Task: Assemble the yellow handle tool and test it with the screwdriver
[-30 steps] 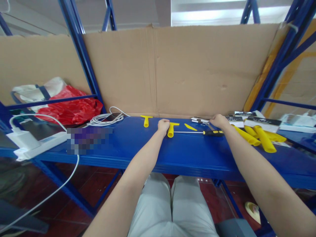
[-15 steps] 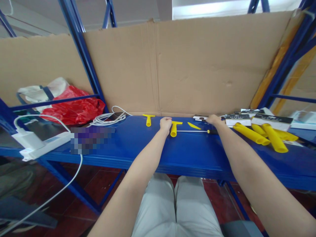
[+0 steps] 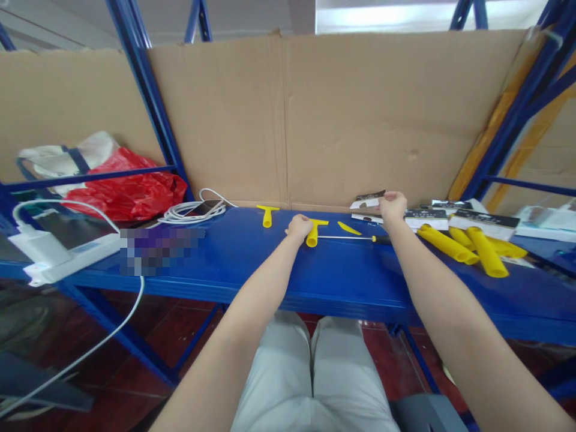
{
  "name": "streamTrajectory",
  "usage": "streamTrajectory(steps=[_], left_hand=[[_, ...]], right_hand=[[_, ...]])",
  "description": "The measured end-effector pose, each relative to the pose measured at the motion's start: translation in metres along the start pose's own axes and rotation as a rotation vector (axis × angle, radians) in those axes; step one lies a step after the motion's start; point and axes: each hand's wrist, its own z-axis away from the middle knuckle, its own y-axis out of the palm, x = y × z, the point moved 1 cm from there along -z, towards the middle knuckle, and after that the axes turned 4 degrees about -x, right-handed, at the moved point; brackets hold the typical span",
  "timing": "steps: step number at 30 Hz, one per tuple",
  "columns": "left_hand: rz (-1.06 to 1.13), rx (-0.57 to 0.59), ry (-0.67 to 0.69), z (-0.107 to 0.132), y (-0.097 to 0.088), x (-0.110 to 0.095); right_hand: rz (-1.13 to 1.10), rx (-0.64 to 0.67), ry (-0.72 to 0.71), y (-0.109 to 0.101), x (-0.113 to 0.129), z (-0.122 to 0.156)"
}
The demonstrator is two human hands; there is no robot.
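Observation:
My left hand (image 3: 299, 228) is closed at the left end of a yellow T-shaped plastic piece (image 3: 312, 238), covering that end of its crossbar. The round open end of the stem faces me. My right hand (image 3: 393, 207) pinches a small black-and-white packet (image 3: 368, 198) near the cardboard wall, its edge tilted up from the table. Below that hand lies a screwdriver, its thin metal shaft (image 3: 344, 237) pointing at the T-piece and its dark handle (image 3: 382, 239) partly behind my wrist. Between the hands rests a flat yellow blade-shaped piece (image 3: 348, 228).
Another yellow T-shaped piece (image 3: 267, 216) stands left of my left hand. Several yellow tubes (image 3: 486, 252) and black-and-white boxes (image 3: 483, 222) lie at the right. A coiled white cable (image 3: 191, 212), power strip (image 3: 85, 258) and red plastic bag (image 3: 130, 186) occupy the left.
My right hand has risen slightly, and the black-and-white packet has come up with it. My left hand stays at the yellow T-shaped piece. The view has shifted a little.

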Motion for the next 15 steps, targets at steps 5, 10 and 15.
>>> streamTrajectory(steps=[5,10,15], left_hand=[[0.015,0.014,0.126,0.001,0.001,-0.005],[0.196,0.143,0.292,0.005,0.004,-0.012],[0.305,0.203,0.279,0.01,0.003,-0.016]], right_hand=[[-0.475,0.022,0.097,-0.004,0.022,0.026],[-0.635,0.129,0.122,-0.003,0.04,0.057],[-0.689,0.201,0.115,0.004,0.047,0.071]])
